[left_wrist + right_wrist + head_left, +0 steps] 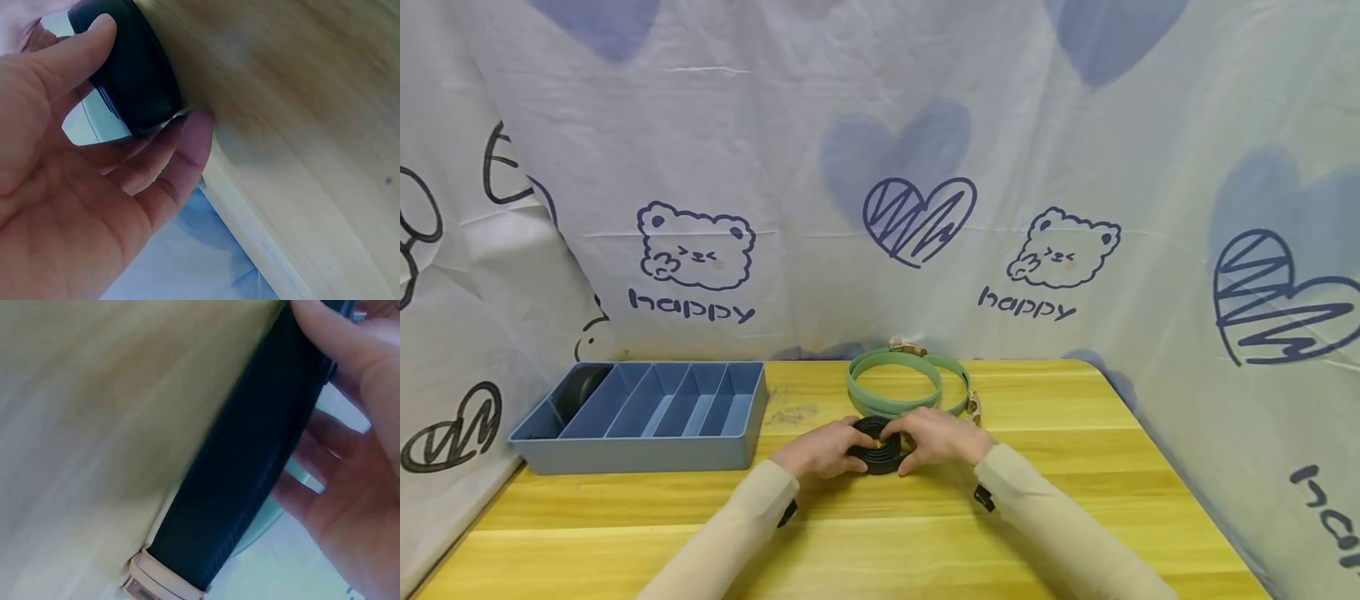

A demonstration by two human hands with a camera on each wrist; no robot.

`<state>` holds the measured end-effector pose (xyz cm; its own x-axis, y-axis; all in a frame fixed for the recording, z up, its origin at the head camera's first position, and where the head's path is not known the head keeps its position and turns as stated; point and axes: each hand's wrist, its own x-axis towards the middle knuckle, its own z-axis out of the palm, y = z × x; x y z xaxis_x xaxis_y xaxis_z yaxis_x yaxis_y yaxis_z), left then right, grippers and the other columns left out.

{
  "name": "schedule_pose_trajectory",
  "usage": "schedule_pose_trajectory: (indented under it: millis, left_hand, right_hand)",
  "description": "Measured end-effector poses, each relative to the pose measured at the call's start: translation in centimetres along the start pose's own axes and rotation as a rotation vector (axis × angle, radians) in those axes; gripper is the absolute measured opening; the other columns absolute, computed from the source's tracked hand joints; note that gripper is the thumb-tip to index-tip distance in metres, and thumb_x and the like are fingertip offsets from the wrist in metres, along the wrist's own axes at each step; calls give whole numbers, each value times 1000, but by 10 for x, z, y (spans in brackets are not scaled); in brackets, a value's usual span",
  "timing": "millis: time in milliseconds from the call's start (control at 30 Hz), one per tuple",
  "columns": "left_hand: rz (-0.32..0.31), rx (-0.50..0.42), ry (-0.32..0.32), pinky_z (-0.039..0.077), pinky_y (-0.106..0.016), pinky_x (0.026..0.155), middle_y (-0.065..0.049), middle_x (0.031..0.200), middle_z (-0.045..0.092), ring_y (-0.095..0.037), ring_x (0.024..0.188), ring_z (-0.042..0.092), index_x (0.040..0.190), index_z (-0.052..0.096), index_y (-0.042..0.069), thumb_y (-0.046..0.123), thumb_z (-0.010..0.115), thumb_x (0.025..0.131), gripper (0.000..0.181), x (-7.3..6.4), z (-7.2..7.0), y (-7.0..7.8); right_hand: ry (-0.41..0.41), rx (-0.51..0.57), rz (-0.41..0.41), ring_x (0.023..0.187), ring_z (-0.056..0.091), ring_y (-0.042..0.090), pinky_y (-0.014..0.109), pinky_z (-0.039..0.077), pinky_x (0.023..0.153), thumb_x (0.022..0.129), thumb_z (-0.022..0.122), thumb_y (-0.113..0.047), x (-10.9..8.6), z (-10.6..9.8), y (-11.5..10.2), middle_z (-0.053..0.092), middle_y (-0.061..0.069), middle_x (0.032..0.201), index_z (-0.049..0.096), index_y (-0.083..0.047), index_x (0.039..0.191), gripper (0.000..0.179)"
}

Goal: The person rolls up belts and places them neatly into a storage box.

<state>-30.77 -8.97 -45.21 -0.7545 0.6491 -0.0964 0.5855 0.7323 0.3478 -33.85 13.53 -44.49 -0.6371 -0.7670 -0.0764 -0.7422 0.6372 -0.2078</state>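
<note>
A black belt [882, 460], wound into a tight coil, stands on edge on the table between my two hands. My left hand [823, 450] grips its left side, the thumb [100, 37] on the near face and the other fingers curled around the far side. My right hand [942, 437] holds the coil from the right, its thumb and fingers on either side of the strap. In the right wrist view, a length of the black strap [231, 456] runs out to a rose-gold buckle [164, 578]. Just behind the coil lie green belt loops [857, 387] with gold-coloured buckles [907, 348].
On the left stands a blue-grey divided box [640, 454]; a curved black strap-like thing [580, 390] sits in its leftmost compartment. The yellow wooden table [1075, 500] ends at a printed cloth [805, 167] behind and along the sides.
</note>
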Motion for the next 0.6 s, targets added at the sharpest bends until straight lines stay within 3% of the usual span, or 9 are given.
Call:
schedule_pose_trajectory:
  millis: [167,267,400,500,600]
  left_hand:
    - [-19,-25,34,49,-42,98,-11,133,55,-25,115,57,126,67,19,32,69,92,36,0,-1,3]
    - [-3,-8,63,50,-39,93,-7,125,61,-21,108,58,121,70,18,35,69,92,34,1,-1,5]
    - [54,20,70,51,-38,91,-3,115,66,-19,104,59,115,73,18,32,69,92,28,2,1,3]
    - [69,0,57,50,-39,95,-5,120,65,-20,109,59,117,73,17,28,69,91,29,2,0,0]
    - [52,-7,42,49,-40,98,-7,127,61,-22,114,59,121,71,17,27,70,91,32,2,1,0]
  right_hand:
    - [79,-113,13,83,67,11,31,55,75,71,84,-51,3,-3,-5,74,-8,99,76,-24,103,43]
    - [93,-126,24,78,67,11,31,54,72,70,82,-56,3,-3,-7,74,-7,95,76,-24,102,45]
    - [36,-51,45,88,64,12,33,53,79,75,79,-54,-2,1,-6,70,-6,105,71,-25,115,50]
    - [-1,-5,38,97,62,14,35,52,84,78,79,-47,-5,2,-5,65,-3,113,68,-25,122,51]
    - [23,-32,20,100,64,15,35,53,86,78,80,-47,-5,2,-5,67,-4,113,70,-24,118,48]
